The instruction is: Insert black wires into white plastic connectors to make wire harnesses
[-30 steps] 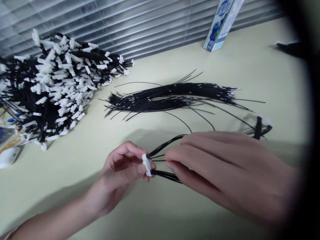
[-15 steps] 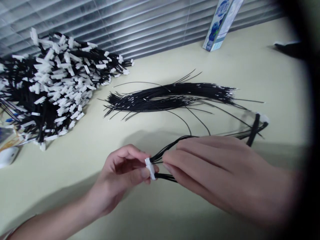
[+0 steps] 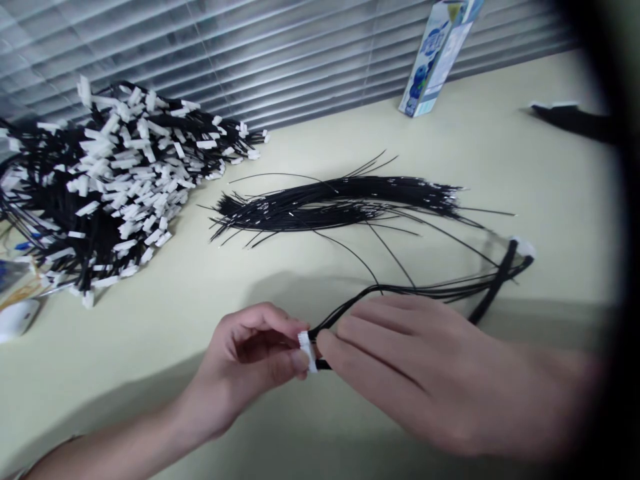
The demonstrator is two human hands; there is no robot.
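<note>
The white connector [image 3: 307, 351] sits low in the middle of the frame, pinched in the closed grip of the left hand [image 3: 240, 363]. The right hand [image 3: 425, 380] grips the black wires [image 3: 430, 291] just behind it. Seating them likely goes best with the housing held square and the push kept straight. On the surface [image 3: 500, 147], the carton [image 3: 434, 57] at upper right shows a blue cartoon figure; its writing is too blurred to read.
</note>
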